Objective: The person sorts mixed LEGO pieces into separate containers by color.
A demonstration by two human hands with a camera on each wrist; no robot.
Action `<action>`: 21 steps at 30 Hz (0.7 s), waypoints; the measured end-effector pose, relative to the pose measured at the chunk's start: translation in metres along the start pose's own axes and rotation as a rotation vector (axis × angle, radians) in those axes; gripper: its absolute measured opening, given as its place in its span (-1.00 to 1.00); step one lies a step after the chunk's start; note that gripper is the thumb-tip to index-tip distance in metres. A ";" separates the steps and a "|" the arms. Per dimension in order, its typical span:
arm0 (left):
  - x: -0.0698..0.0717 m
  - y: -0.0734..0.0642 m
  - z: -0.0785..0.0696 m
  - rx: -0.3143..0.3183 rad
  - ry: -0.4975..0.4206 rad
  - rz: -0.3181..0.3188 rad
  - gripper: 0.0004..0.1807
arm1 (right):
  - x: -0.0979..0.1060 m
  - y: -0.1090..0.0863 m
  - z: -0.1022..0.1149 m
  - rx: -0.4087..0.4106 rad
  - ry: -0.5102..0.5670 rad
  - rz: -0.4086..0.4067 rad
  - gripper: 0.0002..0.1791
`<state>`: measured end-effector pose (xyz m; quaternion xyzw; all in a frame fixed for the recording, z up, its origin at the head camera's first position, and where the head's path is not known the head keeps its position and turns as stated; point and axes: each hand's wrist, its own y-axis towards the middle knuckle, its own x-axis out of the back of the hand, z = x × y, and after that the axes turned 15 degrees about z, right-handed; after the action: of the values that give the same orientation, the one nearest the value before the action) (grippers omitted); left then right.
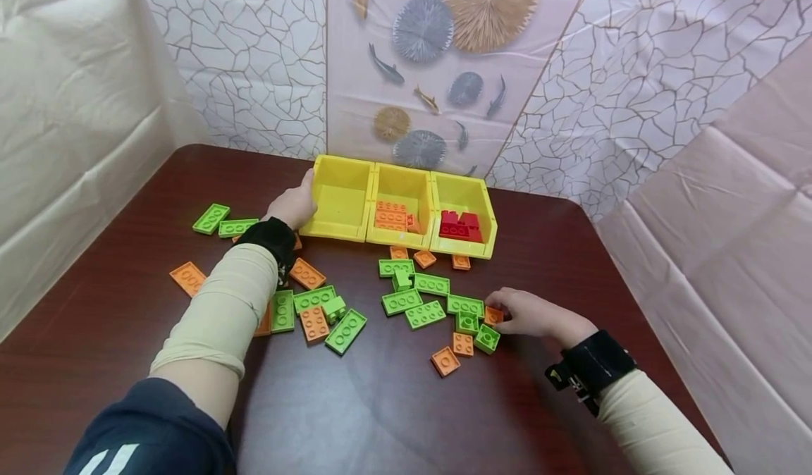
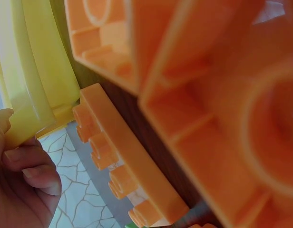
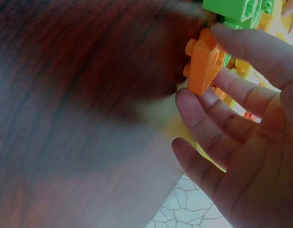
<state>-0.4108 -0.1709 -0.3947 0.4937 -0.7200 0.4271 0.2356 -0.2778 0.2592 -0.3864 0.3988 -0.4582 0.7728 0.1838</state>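
At the back of the table a yellow three-part bin [image 1: 336, 234] stands with its left end gripped by my left hand [image 1: 294, 206]. The left wrist view shows thumb and fingers pinching the yellow rim [image 2: 30, 128]. My right hand [image 1: 536, 314] is at the right end of the scattered blocks. Its thumb and fingertips pinch a small orange building block [image 1: 493, 316], seen edge-on as an orange block [image 3: 201, 66] in the right wrist view. Green blocks [image 1: 487, 339] lie right beside these fingers. Orange blocks fill the middle compartment's floor, red blocks [image 1: 459, 227] the right one's.
Green and orange blocks lie in a left group [image 1: 314, 323] near my left forearm and a middle group [image 1: 425, 314] in front of the bin. More green blocks [image 1: 211, 218] lie at the far left. Patterned cloth [image 1: 254, 59] hangs behind the table [image 1: 355, 418].
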 end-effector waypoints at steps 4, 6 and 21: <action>0.001 -0.001 0.000 -0.004 0.010 -0.001 -0.18 | 0.011 0.003 0.005 -0.005 -0.038 -0.042 -0.69; 0.001 -0.001 0.000 0.002 0.010 -0.006 -0.17 | 0.020 0.005 0.010 0.010 -0.060 -0.087 -0.70; 0.001 0.000 0.002 -0.007 -0.001 -0.009 -0.20 | 0.096 0.097 0.082 0.065 -0.161 -0.323 -0.52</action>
<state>-0.4112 -0.1733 -0.3947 0.4964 -0.7194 0.4231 0.2388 -0.3631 0.1311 -0.3436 0.5335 -0.3763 0.7132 0.2552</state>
